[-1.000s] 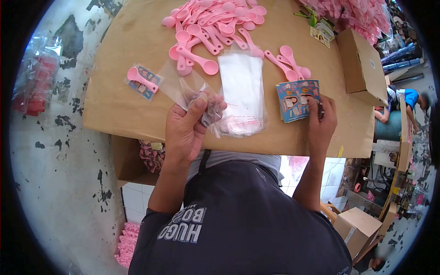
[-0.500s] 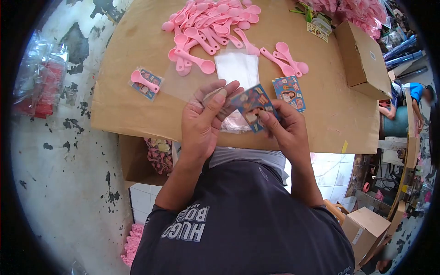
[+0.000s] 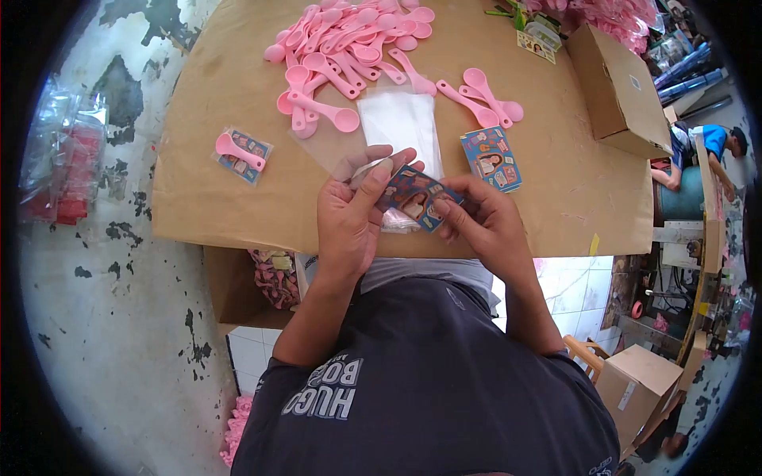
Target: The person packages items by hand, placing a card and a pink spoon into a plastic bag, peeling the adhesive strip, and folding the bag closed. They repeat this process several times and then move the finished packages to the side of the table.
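Note:
Between my hands is a blue printed card (image 3: 417,198), its left end at a clear plastic bag (image 3: 353,164). My left hand (image 3: 353,208) pinches that bag between thumb and fingers. With thumb and fingertips, my right hand (image 3: 486,220) grips the card's right end. Whether the card's left end is inside the bag or only against it is hard to see. Under my hands lies a stack of clear bags (image 3: 403,131). A stack of blue cards (image 3: 492,159) sits beyond my right hand. To the left, a bagged card with a pink spoon (image 3: 240,154) rests on the table.
A heap of pink spoons (image 3: 349,40) covers the table's far side, with several more spoons (image 3: 486,99) right of the bags. A cardboard box (image 3: 615,95) stands at the right edge. Beyond it, a person in blue (image 3: 714,143) bends down. An open carton (image 3: 230,289) sits below the table.
My right hand has brought the card left and down, turning it flatter, so its left end now meets the bag in my left hand. The view has shifted slightly.

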### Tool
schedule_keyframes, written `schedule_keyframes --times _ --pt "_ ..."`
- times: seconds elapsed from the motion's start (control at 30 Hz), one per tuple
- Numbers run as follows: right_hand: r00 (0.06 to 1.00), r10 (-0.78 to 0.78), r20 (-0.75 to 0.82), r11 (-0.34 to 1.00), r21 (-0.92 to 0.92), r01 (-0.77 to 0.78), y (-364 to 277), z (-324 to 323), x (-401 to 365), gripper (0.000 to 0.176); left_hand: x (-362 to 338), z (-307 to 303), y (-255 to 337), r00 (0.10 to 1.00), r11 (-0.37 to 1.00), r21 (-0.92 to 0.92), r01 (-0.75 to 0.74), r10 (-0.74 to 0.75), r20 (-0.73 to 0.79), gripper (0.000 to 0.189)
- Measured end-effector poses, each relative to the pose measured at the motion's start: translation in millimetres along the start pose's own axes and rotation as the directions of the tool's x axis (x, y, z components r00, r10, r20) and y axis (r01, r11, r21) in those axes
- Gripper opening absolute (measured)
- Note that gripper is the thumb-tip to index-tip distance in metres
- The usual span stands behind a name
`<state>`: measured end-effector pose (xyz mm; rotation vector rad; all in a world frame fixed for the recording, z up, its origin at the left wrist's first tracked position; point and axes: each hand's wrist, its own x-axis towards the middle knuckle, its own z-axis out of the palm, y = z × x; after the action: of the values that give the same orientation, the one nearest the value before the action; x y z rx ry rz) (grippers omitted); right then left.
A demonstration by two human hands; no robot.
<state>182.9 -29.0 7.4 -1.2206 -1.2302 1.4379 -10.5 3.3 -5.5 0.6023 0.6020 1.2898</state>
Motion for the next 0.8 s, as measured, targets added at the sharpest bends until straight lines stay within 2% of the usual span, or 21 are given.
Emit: schedule_keyframes --times 0.1,0.27,0.37,0.43,0.53,0.63,0.73,0.8 --pt "0.999 -0.010 -0.044 0.996 0.084 0.014 5.2 -1.3 2.8 0.022 0.1 -3.1 -0.3 0.999 0.999 -0.019 -0.033 0.033 -0.019 0.032" --pt "0.999 0.015 -0.048 0.997 0.081 -0.011 2.8 5.4 6.9 0.019 0.3 -10.7 0.9 0.995 0.996 0.031 -0.079 0.081 -0.053 0.032" --pt "0.999 -0.019 -0.040 0.995 0.101 0.023 -1.1 15.7 10.0 0.019 -3.2 -9.8 -2.8 0.998 0.998 0.015 -0.061 0.062 -0.030 0.032" --pt "0.998 -0.047 -0.031 0.992 0.113 0.050 -1.8 23.2 13.4 0.019 -6.1 -7.2 -2.8 0.999 1.000 0.025 0.017 -0.017 -0.034 0.030" --pt "0.994 -0.105 -0.032 0.976 0.189 0.109 -1.7 31.9 17.6 0.020 -11.2 -0.5 -4.9 0.998 0.999 0.035 0.020 -0.017 -0.064 0.030" --pt "0.993 -0.106 -0.054 0.979 0.171 0.114 0.8 35.5 21.5 0.023 -10.1 2.8 -8.5 0.994 0.998 0.042 -0.041 0.045 -0.098 0.030" --pt "0.973 -0.212 -0.087 0.977 -0.042 0.209 6.8 37.3 24.0 0.024 -10.3 8.2 -6.2 0.997 0.996 0.066 -0.053 0.057 -0.059 0.033" --pt "0.995 -0.076 -0.070 0.978 0.188 0.088 2.9 38.2 19.8 0.023 -7.7 8.9 -6.1 0.995 0.992 0.101 -0.071 0.077 -0.056 0.038"
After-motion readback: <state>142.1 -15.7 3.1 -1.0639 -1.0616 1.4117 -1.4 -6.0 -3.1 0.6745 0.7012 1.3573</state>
